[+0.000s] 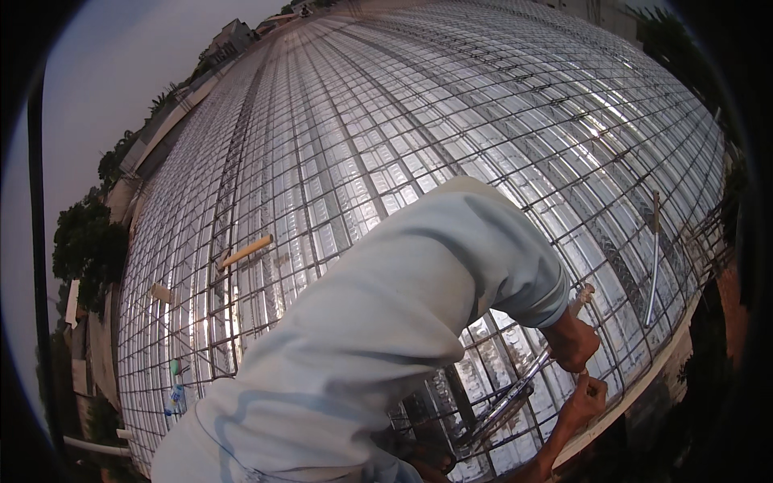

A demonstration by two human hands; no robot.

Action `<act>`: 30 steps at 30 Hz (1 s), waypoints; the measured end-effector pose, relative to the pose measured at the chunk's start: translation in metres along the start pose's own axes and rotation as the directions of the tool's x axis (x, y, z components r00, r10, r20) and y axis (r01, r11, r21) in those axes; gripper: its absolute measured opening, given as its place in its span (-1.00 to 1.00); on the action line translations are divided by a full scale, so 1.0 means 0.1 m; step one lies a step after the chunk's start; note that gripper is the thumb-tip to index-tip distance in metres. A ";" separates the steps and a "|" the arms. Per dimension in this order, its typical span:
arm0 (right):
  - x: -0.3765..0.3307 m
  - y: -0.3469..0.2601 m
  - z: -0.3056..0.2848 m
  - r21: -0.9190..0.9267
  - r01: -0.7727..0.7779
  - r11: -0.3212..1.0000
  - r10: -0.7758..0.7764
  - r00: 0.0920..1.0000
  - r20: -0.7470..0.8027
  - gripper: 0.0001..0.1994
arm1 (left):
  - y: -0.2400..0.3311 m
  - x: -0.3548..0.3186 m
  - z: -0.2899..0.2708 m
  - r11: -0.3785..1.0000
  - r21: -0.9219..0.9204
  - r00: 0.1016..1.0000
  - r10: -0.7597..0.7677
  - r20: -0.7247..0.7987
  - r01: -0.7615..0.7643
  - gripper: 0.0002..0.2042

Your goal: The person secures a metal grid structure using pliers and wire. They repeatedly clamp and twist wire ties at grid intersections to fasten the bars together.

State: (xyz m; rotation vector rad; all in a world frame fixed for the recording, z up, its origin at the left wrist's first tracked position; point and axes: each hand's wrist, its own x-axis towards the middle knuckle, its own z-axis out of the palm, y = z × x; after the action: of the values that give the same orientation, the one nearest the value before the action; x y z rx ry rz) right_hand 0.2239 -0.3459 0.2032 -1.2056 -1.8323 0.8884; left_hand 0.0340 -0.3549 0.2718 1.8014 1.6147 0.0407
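"Where's the silver straight metal rod with dark fittings (515, 390) from where you're standing?"

"Lower right of the frame, to the lower left of the left hand (573, 342). Its long axis slants from lower left up to upper right, and the upper end finishes right by that hand."

"So the left hand is nearer than the right hand (586, 401)?"

"Yes. The right hand sits just below the left, knuckles curled in, fingertips drawn narrow. Something small and pale shows between the 2 hands; I can't tell what it is or who holds it."

"And the left fingers?"

"Folded out of my sight. I can't tell whether they grip the rod."

"How does the rod look?"

"Bright and slim, darker and cluttered towards its lower end, seen over the dark square-meshed steel bar grid (338, 161)."

"And under that?"

"Shiny ribbed metal decking (382, 213). The loose pale-blue cloth sleeve (378, 298) fills the lower middle of the frame."

"Anything further out?"

"Another silver rod with a brown end (652, 278) at the right, and 1 short yellow-tan stick (246, 252) left of centre."
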 end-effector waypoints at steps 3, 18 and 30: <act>0.02 -0.07 0.04 0.007 -0.006 1.000 0.006 1.000 0.018 -0.73 | -0.17 0.18 0.13 0.993 0.108 0.999 0.041 0.017 -0.043 -0.65; 0.31 0.41 -0.39 -0.044 0.070 0.997 -0.067 0.996 0.063 -0.76 | 0.34 0.40 -0.08 0.981 -0.102 0.983 -0.156 0.101 0.166 -0.66; 0.21 0.87 -1.90 -0.768 0.210 0.605 -0.076 0.975 0.207 -0.71 | 1.10 1.97 1.15 0.922 -0.156 0.909 0.378 0.177 -0.353 -0.81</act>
State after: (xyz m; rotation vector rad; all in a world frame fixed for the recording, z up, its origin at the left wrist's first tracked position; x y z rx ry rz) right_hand 0.4190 -0.2717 0.2232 -1.4804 -2.5314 0.0086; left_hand 0.2252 -0.2320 0.1592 1.9220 1.0917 0.1189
